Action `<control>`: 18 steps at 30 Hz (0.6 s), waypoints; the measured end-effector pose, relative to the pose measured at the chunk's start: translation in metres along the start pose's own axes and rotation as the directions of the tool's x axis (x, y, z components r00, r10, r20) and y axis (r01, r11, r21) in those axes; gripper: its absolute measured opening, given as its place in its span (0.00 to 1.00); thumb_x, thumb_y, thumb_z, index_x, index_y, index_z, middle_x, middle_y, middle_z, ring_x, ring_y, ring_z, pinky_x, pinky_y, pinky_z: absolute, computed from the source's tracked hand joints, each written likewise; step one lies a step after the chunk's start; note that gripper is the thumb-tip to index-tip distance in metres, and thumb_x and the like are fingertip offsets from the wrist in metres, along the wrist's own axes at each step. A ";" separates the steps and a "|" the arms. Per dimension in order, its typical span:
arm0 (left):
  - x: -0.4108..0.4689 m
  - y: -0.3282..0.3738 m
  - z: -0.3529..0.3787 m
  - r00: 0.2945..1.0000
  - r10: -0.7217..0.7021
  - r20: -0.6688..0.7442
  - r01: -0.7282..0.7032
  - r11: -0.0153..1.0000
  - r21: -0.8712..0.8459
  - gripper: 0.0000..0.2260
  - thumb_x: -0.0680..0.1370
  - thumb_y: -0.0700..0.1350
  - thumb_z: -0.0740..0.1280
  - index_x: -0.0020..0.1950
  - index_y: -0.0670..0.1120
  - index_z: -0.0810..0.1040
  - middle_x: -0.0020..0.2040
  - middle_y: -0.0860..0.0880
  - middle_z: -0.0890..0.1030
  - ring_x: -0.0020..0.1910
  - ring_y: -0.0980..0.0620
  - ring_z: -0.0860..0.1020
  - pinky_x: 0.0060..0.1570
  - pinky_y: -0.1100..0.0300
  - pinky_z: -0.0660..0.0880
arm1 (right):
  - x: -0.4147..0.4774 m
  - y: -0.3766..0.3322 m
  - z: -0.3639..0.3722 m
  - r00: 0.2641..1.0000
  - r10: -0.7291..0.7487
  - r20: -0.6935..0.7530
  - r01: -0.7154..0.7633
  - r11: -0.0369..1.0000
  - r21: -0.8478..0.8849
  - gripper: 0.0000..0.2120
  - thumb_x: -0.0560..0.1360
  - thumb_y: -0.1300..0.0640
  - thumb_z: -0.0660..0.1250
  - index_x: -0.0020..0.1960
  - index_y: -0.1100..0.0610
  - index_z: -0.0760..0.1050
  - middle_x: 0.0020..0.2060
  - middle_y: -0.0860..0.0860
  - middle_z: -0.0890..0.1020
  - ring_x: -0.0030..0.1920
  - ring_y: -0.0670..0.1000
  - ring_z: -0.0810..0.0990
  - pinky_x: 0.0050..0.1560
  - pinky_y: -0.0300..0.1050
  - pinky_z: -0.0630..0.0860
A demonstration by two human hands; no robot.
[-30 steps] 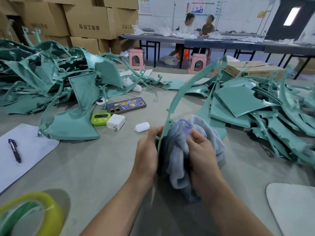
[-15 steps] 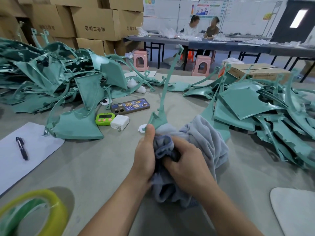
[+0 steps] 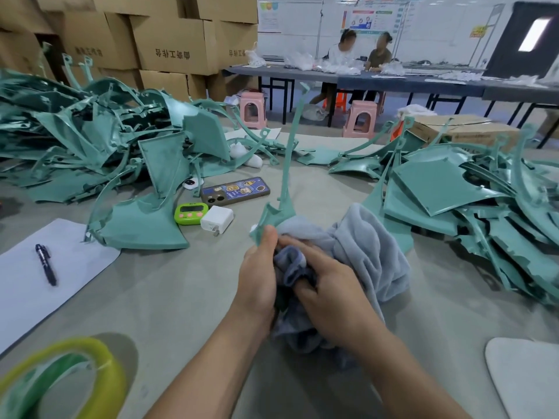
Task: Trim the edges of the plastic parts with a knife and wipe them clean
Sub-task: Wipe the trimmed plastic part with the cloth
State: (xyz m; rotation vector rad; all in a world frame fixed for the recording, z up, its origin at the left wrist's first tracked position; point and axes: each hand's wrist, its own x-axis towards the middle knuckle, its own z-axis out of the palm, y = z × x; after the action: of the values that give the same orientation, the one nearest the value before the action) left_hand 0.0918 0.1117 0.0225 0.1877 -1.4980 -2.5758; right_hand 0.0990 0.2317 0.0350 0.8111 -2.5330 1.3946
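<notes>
A long thin teal plastic part [image 3: 286,189] stands nearly upright at the table's middle. My left hand [image 3: 258,273] grips its lower end, thumb up against the plastic. My right hand [image 3: 326,294] holds a grey-blue cloth [image 3: 366,252] bunched round the part's base, fingers curled into the fabric. The lower stretch of the part is hidden by the cloth and both hands. No knife shows in this view.
Heaps of teal plastic parts lie at left [image 3: 99,146] and right [image 3: 472,201]. A phone [image 3: 236,192], green timer [image 3: 191,213], white charger [image 3: 217,219], paper with a pen [image 3: 46,264], a tape roll [image 3: 60,385] and a white pad [image 3: 529,379] lie on the table. Cardboard boxes [image 3: 169,40] stand behind.
The part swung from leaning right to nearly upright. My right hand slid down with the cloth toward the base. In the last half second little changed.
</notes>
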 end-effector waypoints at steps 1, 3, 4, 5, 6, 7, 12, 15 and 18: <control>0.000 -0.002 0.001 1.000 -0.003 -0.005 0.003 1.000 -0.004 0.25 0.81 0.56 0.61 0.31 0.43 0.82 0.31 0.43 0.80 0.31 0.47 0.80 0.31 0.60 0.76 | 0.004 0.001 0.000 0.998 0.053 -0.039 -0.055 0.998 -0.039 0.34 0.73 0.65 0.63 0.72 0.36 0.72 0.66 0.30 0.75 0.67 0.28 0.67 0.66 0.21 0.60; -0.001 -0.005 0.003 1.000 -0.005 0.010 0.005 1.000 0.025 0.20 0.82 0.51 0.62 0.39 0.44 0.87 0.40 0.43 0.85 0.38 0.47 0.84 0.35 0.58 0.79 | 0.008 0.006 -0.002 0.986 0.135 -0.095 -0.136 0.991 -0.001 0.29 0.75 0.67 0.61 0.65 0.36 0.75 0.58 0.24 0.75 0.59 0.23 0.68 0.57 0.15 0.62; 0.000 -0.007 0.004 1.000 0.005 0.016 -0.006 0.998 0.062 0.16 0.82 0.48 0.63 0.43 0.46 0.88 0.43 0.43 0.86 0.41 0.47 0.84 0.37 0.57 0.80 | 0.009 0.008 -0.004 0.978 0.167 -0.128 -0.162 0.986 0.044 0.25 0.76 0.67 0.60 0.56 0.37 0.77 0.48 0.24 0.78 0.52 0.26 0.73 0.50 0.18 0.68; -0.001 -0.008 0.004 1.000 0.022 0.022 -0.024 0.996 0.090 0.11 0.80 0.47 0.66 0.46 0.45 0.87 0.45 0.42 0.87 0.42 0.46 0.84 0.40 0.55 0.81 | 0.010 0.012 -0.008 0.966 0.189 -0.175 -0.181 0.982 0.058 0.19 0.76 0.66 0.59 0.46 0.42 0.76 0.40 0.31 0.79 0.45 0.33 0.77 0.42 0.24 0.73; -0.001 -0.007 0.004 0.999 0.041 0.015 -0.042 0.993 0.114 0.09 0.77 0.46 0.68 0.47 0.44 0.87 0.45 0.41 0.86 0.42 0.45 0.83 0.41 0.53 0.80 | 0.009 0.014 -0.013 0.954 0.199 -0.223 -0.193 0.980 0.048 0.13 0.74 0.65 0.60 0.39 0.47 0.72 0.35 0.40 0.76 0.40 0.39 0.75 0.39 0.33 0.75; -0.001 -0.006 0.002 0.998 0.060 -0.008 -0.058 0.988 0.145 0.10 0.74 0.47 0.68 0.46 0.43 0.86 0.43 0.42 0.85 0.41 0.45 0.82 0.41 0.52 0.79 | 0.007 0.014 -0.018 0.947 0.187 -0.263 -0.195 0.981 -0.004 0.10 0.70 0.63 0.60 0.36 0.48 0.67 0.33 0.42 0.72 0.39 0.44 0.73 0.41 0.38 0.74; 0.003 0.001 -0.020 0.981 0.081 -0.175 -0.045 0.979 0.200 0.07 0.69 0.48 0.72 0.44 0.48 0.87 0.42 0.46 0.87 0.39 0.49 0.83 0.40 0.54 0.80 | -0.006 0.016 -0.035 0.896 0.166 -0.412 -0.309 0.900 -0.309 0.21 0.62 0.68 0.65 0.48 0.47 0.75 0.48 0.49 0.82 0.52 0.57 0.80 0.56 0.54 0.75; 0.004 0.002 -0.027 0.968 0.037 -0.246 0.003 0.987 0.160 0.07 0.66 0.47 0.74 0.43 0.51 0.88 0.43 0.46 0.87 0.39 0.50 0.85 0.40 0.55 0.82 | -0.014 0.004 -0.029 0.904 0.022 -0.428 -0.226 0.873 -0.432 0.43 0.57 0.71 0.67 0.71 0.52 0.75 0.69 0.46 0.77 0.73 0.50 0.69 0.76 0.44 0.60; 0.003 -0.003 -0.031 0.961 0.020 -0.275 0.041 0.976 0.212 0.09 0.65 0.49 0.76 0.43 0.49 0.88 0.42 0.46 0.87 0.40 0.48 0.85 0.40 0.52 0.83 | -0.017 -0.013 -0.011 0.932 -0.085 -0.352 -0.037 0.945 -0.326 0.37 0.61 0.66 0.64 0.70 0.51 0.78 0.69 0.41 0.77 0.73 0.40 0.70 0.73 0.34 0.62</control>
State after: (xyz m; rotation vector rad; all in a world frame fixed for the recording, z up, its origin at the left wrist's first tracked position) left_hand 0.0946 0.0867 0.0045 0.5582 -1.6640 -2.2718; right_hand 0.1182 0.2421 0.0446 0.4703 -2.3577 0.9636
